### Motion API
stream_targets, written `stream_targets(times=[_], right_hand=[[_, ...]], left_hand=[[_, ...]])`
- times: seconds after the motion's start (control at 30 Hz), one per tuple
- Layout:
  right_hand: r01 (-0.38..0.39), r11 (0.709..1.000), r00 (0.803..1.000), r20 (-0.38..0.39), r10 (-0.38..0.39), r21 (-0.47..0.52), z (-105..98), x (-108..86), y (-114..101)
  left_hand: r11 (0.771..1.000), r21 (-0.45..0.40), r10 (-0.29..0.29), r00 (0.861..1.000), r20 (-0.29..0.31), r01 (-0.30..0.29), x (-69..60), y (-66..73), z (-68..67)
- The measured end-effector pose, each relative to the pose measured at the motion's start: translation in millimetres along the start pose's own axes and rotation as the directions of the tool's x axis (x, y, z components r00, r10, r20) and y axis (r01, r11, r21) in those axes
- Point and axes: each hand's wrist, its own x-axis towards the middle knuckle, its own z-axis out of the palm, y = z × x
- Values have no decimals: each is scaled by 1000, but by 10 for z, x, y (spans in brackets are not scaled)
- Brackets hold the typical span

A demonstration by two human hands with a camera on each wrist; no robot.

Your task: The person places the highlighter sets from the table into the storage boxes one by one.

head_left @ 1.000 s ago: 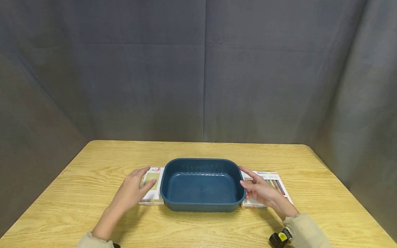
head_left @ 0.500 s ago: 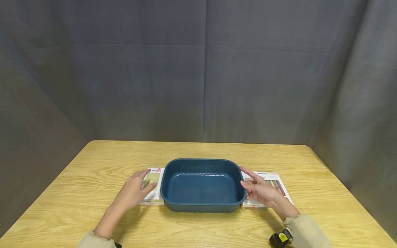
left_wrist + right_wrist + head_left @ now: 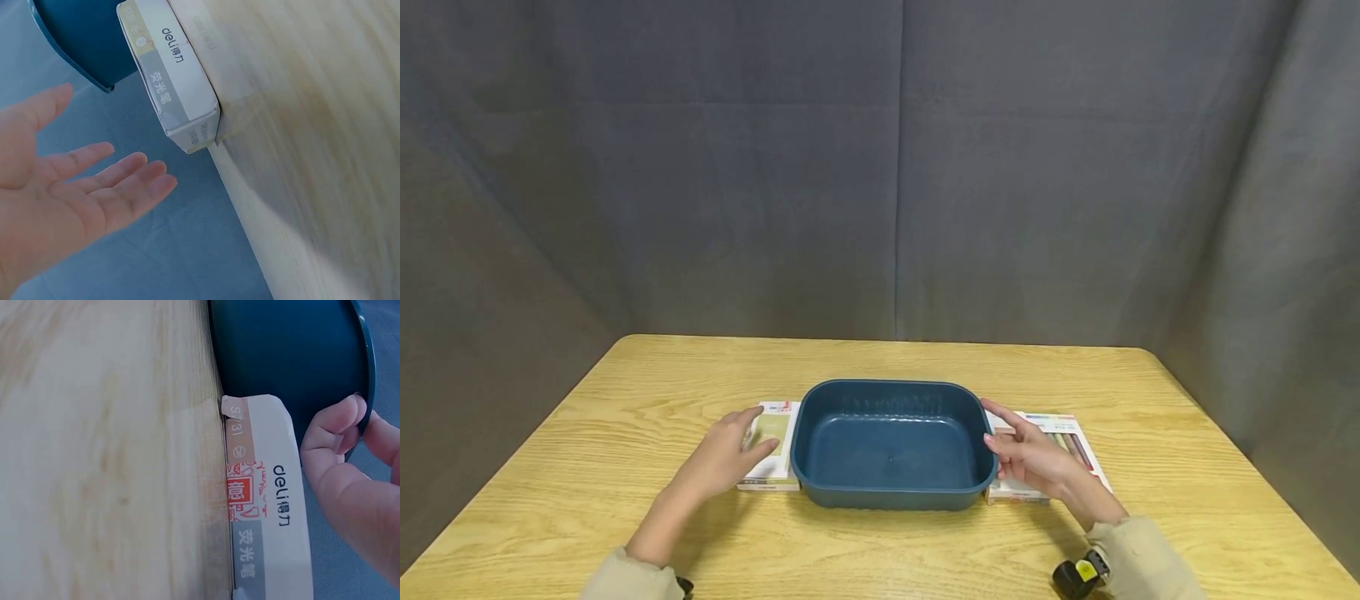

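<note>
In the head view, a blue tub (image 3: 891, 467) sits on the table (image 3: 880, 558), between a left box (image 3: 782, 467) and a right box (image 3: 1070, 442). The left hand (image 3: 717, 462) spreads wide near the left box, holding nothing; the right hand (image 3: 1036, 464) pinches the tub's right rim.

The left wrist view shows relaxed fingers (image 3: 128, 194) apart from the left box.

In the right wrist view, the grip on the rim is just beside the right box.

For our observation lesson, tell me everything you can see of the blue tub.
The blue tub looks like dark, glossy plastic: a rounded rectangle with a rim and nothing inside. It stands upright on the table, between a left box and a right box. The right hand pinches its rim; the left hand is apart.
</note>
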Motion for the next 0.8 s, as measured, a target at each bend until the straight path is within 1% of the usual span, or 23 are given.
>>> stream_targets(times=[0.17,0.33,0.5,0.63,0.73,0.8], right_hand=[[10,1000,1000,9,-10,5,3,-1,-10],[9,1000,1000,2,-9,5,-2,-18,4],[-1,1000,1000,-2,1,-1,-6,-14,16],[7,1000,1000,6,-7,8,1,-14,13],[8,1000,1000,13,-9,18,1,-15,16],[5,1000,1000,16,-6,22,1,-17,18]], left_hand=[[999,-49,-16,999,44,18,14,-40,-22],[990,-122,-63,993,104,76,29,-71,-40],[985,-123,-104,982,155,124,39,-91,-66],[976,-135,-144,969,203,173,53,-113,-74],[966,-138,-180,954,242,217,61,-119,-80],[963,-122,-202,944,263,240,61,-116,-84]])
